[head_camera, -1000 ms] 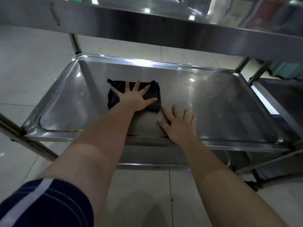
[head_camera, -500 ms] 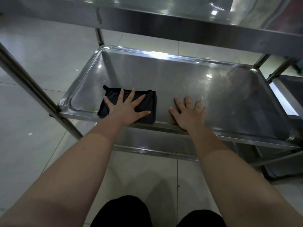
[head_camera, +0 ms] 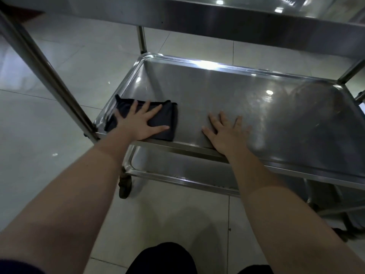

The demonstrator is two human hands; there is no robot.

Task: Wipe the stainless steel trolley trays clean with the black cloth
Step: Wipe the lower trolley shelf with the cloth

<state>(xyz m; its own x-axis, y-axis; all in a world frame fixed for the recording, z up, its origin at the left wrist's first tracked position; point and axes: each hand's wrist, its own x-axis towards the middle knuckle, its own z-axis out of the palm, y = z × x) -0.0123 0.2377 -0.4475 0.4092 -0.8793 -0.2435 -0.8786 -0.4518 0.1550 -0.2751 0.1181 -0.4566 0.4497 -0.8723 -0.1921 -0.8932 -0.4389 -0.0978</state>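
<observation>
A folded black cloth (head_camera: 166, 123) lies in the near left corner of the middle stainless steel tray (head_camera: 246, 99). My left hand (head_camera: 141, 123) presses flat on the cloth with fingers spread. My right hand (head_camera: 227, 133) lies flat on the bare tray surface near its front rim, a short way right of the cloth, fingers straight and apart.
The top tray (head_camera: 217, 18) overhangs the far side. A lower tray (head_camera: 177, 169) shows beneath the front rim. A slanted steel post (head_camera: 49, 76) stands at the left, with a black caster wheel (head_camera: 124, 184) below. Pale tiled floor (head_camera: 49, 145) surrounds the trolley.
My left hand has slid the cloth from the tray's middle towards me and left into the near left corner. My right hand has stayed flat near the front rim.
</observation>
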